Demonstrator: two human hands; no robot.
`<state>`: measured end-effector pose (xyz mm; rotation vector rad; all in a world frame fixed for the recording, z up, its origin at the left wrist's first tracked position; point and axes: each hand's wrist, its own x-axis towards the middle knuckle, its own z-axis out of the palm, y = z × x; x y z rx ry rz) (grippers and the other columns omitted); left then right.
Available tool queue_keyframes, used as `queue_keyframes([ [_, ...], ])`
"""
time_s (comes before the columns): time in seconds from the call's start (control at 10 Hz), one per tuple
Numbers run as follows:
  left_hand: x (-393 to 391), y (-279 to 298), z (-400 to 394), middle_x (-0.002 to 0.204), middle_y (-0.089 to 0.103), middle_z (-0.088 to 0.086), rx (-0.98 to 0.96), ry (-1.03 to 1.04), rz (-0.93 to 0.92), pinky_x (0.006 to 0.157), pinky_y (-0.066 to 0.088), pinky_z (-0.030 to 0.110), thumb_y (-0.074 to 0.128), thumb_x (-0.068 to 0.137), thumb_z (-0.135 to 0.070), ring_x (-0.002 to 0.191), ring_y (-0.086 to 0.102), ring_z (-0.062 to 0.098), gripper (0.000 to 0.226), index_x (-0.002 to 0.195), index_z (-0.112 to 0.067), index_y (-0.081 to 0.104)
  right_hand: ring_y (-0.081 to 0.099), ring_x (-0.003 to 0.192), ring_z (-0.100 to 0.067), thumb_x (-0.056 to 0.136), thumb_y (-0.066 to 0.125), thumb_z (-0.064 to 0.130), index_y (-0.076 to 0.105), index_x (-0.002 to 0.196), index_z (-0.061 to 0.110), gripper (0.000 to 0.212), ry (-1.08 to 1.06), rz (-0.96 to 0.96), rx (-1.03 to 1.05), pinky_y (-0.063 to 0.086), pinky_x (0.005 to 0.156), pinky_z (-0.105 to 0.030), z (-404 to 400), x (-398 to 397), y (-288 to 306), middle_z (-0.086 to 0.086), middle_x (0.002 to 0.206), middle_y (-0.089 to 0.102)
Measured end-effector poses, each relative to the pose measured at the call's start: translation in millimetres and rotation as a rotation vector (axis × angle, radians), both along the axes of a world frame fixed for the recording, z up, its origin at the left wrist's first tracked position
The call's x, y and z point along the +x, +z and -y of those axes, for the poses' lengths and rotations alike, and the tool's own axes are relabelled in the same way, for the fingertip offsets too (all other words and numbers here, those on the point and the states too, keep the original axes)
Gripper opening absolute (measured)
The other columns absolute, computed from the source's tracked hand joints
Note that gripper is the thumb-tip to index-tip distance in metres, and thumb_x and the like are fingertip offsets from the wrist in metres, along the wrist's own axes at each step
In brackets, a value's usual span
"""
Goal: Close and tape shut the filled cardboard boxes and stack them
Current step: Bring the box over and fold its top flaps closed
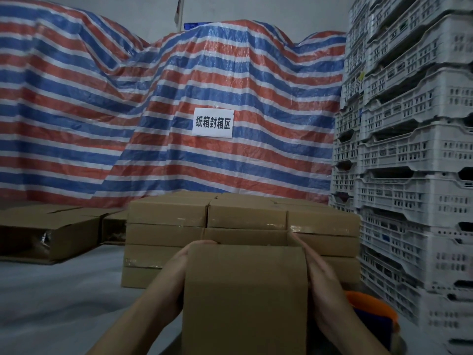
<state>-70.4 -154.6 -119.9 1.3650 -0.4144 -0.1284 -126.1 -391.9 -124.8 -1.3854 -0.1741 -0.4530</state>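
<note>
Tarp (230, 73) bkgd; box (245, 298) btwn L hand (176, 275) & R hand (322, 275).

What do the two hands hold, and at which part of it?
A cardboard box, held by its two sides: the left hand presses on the left side, and the right hand presses on the right side, fingers straight.

Dim, soft-focus, wide-angle edge warp
</note>
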Motion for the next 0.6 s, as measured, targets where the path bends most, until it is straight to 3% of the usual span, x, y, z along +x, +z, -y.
queue_keyframes([
  [0.1, 2, -2, 0, 0.110, 0.058, 0.017, -0.005, -0.017, -0.029, 0.070, 0.048, 0.034, 0.042, 0.103, -0.010, 0.084, 0.059, 0.022, 0.036, 0.135, 0.004, 0.049, 0.067, 0.116, -0.017, 0.080, 0.062, 0.046, 0.076, 0.112, 0.043, 0.035, -0.005, -0.017, -0.077, 0.049, 0.106, -0.048, 6, 1, 8, 0.007, 0.120, 0.074],
  [0.2, -3, 2, 0, 0.112, 0.058, 0.019, -0.036, -0.017, -0.030, 0.074, 0.049, 0.035, 0.048, 0.100, -0.015, 0.086, 0.059, 0.024, 0.038, 0.134, 0.002, 0.053, 0.070, 0.111, -0.017, 0.080, 0.061, 0.046, 0.076, 0.110, 0.043, 0.033, -0.016, -0.054, -0.049, 0.053, 0.097, -0.044, 9, 2, 9, 0.004, 0.119, 0.074],
  [0.3, -13, 9, 0, 0.086, 0.067, 0.012, 0.008, -0.122, 0.011, 0.066, 0.053, 0.032, 0.068, 0.073, -0.043, 0.071, 0.064, 0.022, 0.031, 0.087, -0.017, 0.077, 0.073, 0.102, -0.017, 0.085, 0.062, 0.051, 0.073, 0.108, 0.046, 0.026, -0.045, -0.106, -0.063, 0.056, 0.084, -0.040, 4, 2, 10, 0.005, 0.112, 0.076],
  [0.4, -12, 11, -1, 0.073, 0.067, 0.007, -0.001, -0.202, -0.016, 0.062, 0.055, 0.028, 0.070, 0.062, -0.054, 0.063, 0.065, 0.018, 0.032, 0.064, -0.022, 0.076, 0.070, 0.109, -0.025, 0.096, 0.061, 0.042, 0.074, 0.110, 0.042, 0.019, -0.081, -0.129, -0.008, 0.054, 0.096, -0.049, 4, 8, 10, 0.000, 0.113, 0.076],
  [0.5, -9, 10, -2, 0.073, 0.068, 0.007, 0.000, -0.213, 0.007, 0.060, 0.056, 0.027, 0.071, 0.058, -0.056, 0.063, 0.066, 0.018, 0.034, 0.064, -0.023, 0.077, 0.071, 0.105, -0.026, 0.095, 0.062, 0.040, 0.074, 0.112, 0.039, 0.021, -0.096, -0.183, 0.019, 0.056, 0.085, -0.044, 1, 6, 9, -0.002, 0.107, 0.077],
  [0.6, -9, 11, -4, 0.076, 0.070, 0.005, 0.027, -0.234, 0.044, 0.060, 0.056, 0.027, 0.072, 0.054, -0.059, 0.066, 0.067, 0.017, 0.036, 0.067, -0.025, 0.077, 0.075, 0.088, -0.032, 0.097, 0.057, 0.027, 0.076, 0.111, 0.017, 0.025, -0.074, -0.272, 0.044, 0.056, 0.070, -0.038, -4, 6, 2, -0.013, 0.098, 0.078],
])
